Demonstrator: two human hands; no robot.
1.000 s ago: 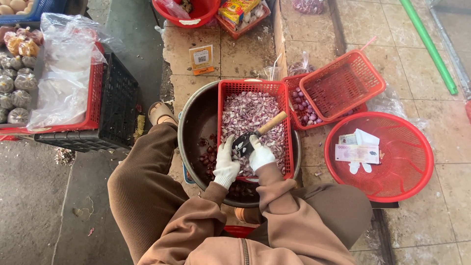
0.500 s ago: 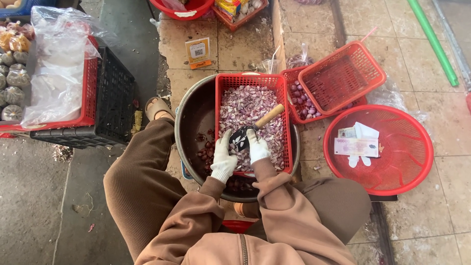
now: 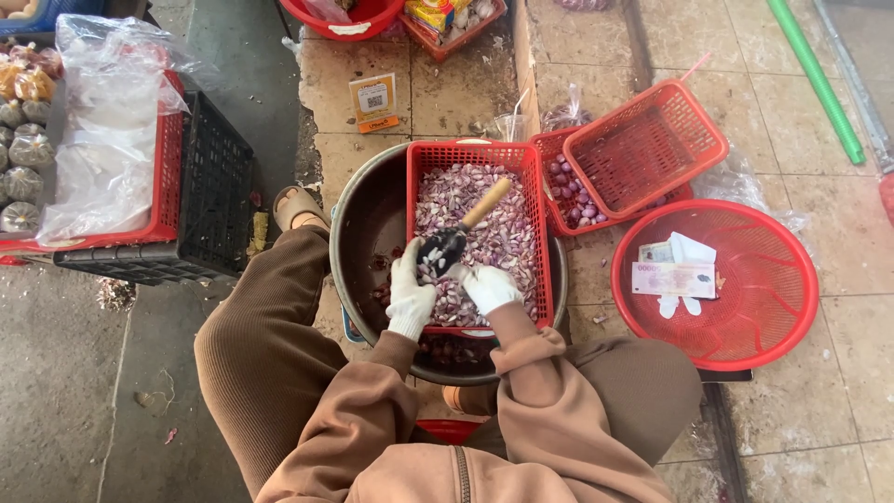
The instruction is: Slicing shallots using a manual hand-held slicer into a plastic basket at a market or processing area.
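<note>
Two white-gloved hands, the left hand [image 3: 411, 300] and the right hand [image 3: 486, 287], meet over one red rectangular plastic basket [image 3: 477, 158] of purple shallot skins, set in one big round metal basin [image 3: 358, 233]; both pinch a dark wooden-handled knife [image 3: 463, 228]. Beyond, two more red rectangular baskets [image 3: 645, 146], one round red basket [image 3: 717, 284] with banknotes, tiled floor [image 3: 447, 93].

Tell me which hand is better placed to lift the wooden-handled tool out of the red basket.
Right. The white-gloved right hand lies on the side where the wooden-handled tool slants; the white-gloved left hand sits left of its dark head, over the red plastic basket.
</note>
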